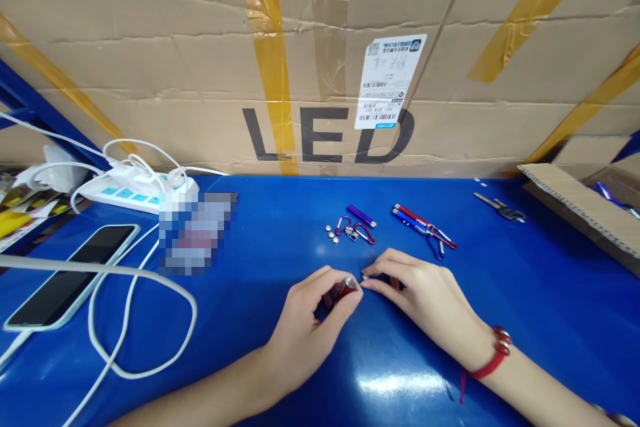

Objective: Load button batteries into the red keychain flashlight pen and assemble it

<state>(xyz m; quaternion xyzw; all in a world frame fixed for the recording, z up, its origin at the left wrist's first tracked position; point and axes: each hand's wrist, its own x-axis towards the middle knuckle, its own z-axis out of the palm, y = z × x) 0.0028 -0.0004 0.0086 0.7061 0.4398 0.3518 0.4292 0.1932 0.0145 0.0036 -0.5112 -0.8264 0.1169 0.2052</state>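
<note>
— Resting on the glossy blue tabletop (525,293), both hands meet near the middle. State of each?

— Left hand (313,320): fingers curled shut around a small red metal flashlight (345,287), a short cylinder with a silver tip pointing right. Right hand (425,297): fingers drawn together in a pinch at that tip; whatever it pinches is too small to tell. A red cord bracelet (493,353) circles that wrist.

— Items beyond the hands?

— Four flat round button cells (331,232) lie loose, just left of a purple cylinder (361,215) and red wire carabiner clips (361,232). Right of these, slim red and blue flashlights (423,221) lie side by side, clips attached. A metal key (500,208) lies far right.

— Left side?

— Smooth dark phone (73,273), looping white cable (145,320), white power strip (133,192). Creased taped cardboard box (150,47), printed "LED", forms the far wall.
</note>
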